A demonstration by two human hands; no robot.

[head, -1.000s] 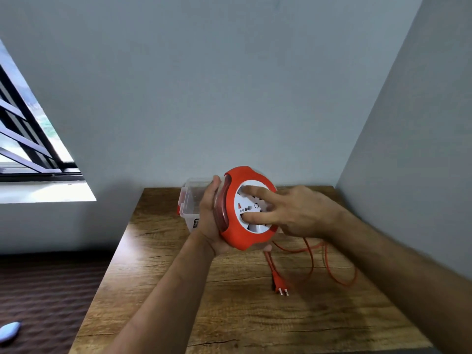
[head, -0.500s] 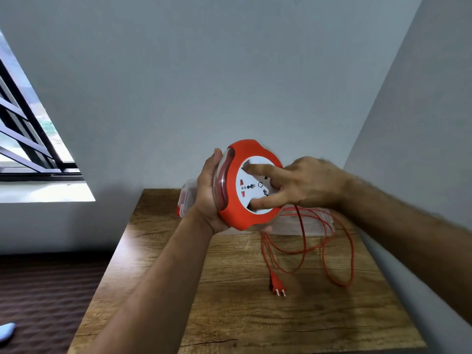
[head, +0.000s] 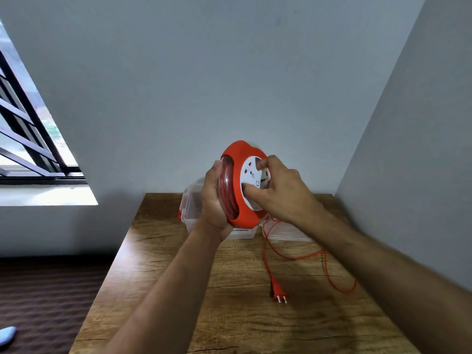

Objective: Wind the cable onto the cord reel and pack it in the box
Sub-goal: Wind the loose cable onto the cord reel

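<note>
I hold a round orange cord reel [head: 236,152] upright above the wooden table [head: 229,325]. My left hand [head: 213,200] grips its rim from behind, over the clear window with wound cable. My right hand [head: 277,191] has thumb and curled fingers on the white socket disc [head: 251,175] at the reel's front. Loose orange cable [head: 301,258] hangs from the reel's underside and loops on the table, ending in an orange two-pin plug [head: 279,294]. A clear plastic box [head: 192,208] stands behind the reel, partly hidden by my hands.
A clear lid [head: 286,232] lies flat to the right of the box. Grey walls close the table's far and right sides. A barred window [head: 28,139] is on the left; dark floor lies below the table's left edge.
The white disc has turned under my right hand's fingers. The loose cable on the table has fewer loops than before, and the plug has slid slightly.
</note>
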